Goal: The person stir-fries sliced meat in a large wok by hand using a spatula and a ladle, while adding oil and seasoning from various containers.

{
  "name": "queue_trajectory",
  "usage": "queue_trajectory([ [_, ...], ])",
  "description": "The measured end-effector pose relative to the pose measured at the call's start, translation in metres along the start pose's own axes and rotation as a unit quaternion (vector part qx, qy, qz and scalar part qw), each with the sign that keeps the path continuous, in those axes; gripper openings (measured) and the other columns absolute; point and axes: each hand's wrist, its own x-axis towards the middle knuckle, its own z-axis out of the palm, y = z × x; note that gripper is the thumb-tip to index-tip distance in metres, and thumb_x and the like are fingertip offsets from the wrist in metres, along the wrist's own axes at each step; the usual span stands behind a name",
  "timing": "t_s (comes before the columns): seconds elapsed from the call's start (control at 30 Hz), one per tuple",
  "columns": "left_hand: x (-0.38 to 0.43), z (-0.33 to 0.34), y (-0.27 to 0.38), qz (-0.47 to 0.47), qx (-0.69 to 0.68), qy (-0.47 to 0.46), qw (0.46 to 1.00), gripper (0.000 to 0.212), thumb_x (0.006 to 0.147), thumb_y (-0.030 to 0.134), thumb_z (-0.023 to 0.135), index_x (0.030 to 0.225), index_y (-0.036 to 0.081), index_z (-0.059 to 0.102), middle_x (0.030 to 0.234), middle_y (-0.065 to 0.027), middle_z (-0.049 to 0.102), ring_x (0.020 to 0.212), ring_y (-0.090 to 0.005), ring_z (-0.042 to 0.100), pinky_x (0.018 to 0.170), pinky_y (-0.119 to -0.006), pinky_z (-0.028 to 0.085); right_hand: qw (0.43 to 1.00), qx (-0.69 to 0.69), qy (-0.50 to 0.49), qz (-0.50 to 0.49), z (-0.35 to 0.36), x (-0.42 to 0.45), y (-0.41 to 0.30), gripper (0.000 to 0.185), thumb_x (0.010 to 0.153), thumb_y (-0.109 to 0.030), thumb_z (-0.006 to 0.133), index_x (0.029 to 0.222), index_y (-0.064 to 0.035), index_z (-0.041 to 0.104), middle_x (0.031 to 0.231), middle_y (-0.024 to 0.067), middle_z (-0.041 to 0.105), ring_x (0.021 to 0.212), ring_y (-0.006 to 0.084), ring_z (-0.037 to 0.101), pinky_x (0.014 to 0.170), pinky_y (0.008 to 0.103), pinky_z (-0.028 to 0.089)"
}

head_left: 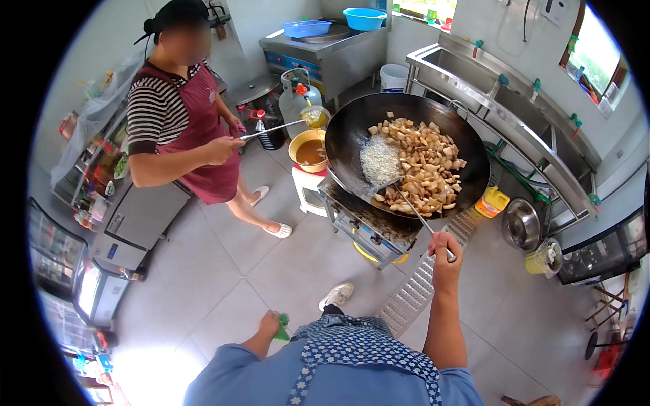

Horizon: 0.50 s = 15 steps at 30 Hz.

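My right hand (pixel 447 256) grips the long metal handle of a cooking spatula (pixel 414 205), whose head dips into a large black wok (pixel 350 114). Pale, browned chunks of fatty meat (pixel 426 162) heap over the wok's right side. At the left side, foaming oil (pixel 378 160) pools beside the meat, close to the spatula's head. Down by my side, my left hand (pixel 269 322) is closed around a green cloth-like item (pixel 282 329), partly hidden by the fingers. The wok sits tilted over a metal stove stand (pixel 365 208).
A co-worker in a red apron (pixel 213 111) holds a long-handled ladle (pixel 315 116) over a yellow basin (pixel 304 134) of brown liquid on a white stool (pixel 307 190). Behind stands a gas cylinder (pixel 299 101). Steel sinks (pixel 523 109), a yellow jug (pixel 491 202) and a drain grate (pixel 411 299) lie rightward.
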Motion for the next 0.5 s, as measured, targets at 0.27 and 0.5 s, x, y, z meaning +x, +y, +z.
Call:
queue_trajectory([
  [0.27, 0.001, -0.001, -0.009, 0.000, 0.015, 0.015, 1.000, 0.045, 0.106, 0.043, 0.047, 0.127, 0.004, 0.057, 0.124, -0.0278, 0.066, 0.117, -0.0466, 0.061, 0.098, -0.052, 0.049, 1.000, 0.014, 0.006, 0.010, 0.000, 0.001, -0.002, 0.033, 0.109, -0.019, 0.055, 0.081, -0.0025, 0.056, 0.077, 0.0000, 0.053, 0.071, 0.0078, 0.047, 0.066, 0.0233, 0.038],
  [0.5, -0.005, 0.003, -0.007, -0.013, -0.015, 0.007, 1.000, 0.043, 0.106, 0.043, 0.047, 0.124, 0.005, 0.058, 0.119, -0.0280, 0.067, 0.113, -0.0472, 0.063, 0.094, -0.053, 0.050, 1.000, 0.020, 0.002, 0.011, -0.003, 0.001, 0.001, 0.034, 0.109, -0.019, 0.054, 0.079, -0.0029, 0.054, 0.076, -0.0004, 0.052, 0.070, 0.0081, 0.046, 0.066, 0.0237, 0.037],
])
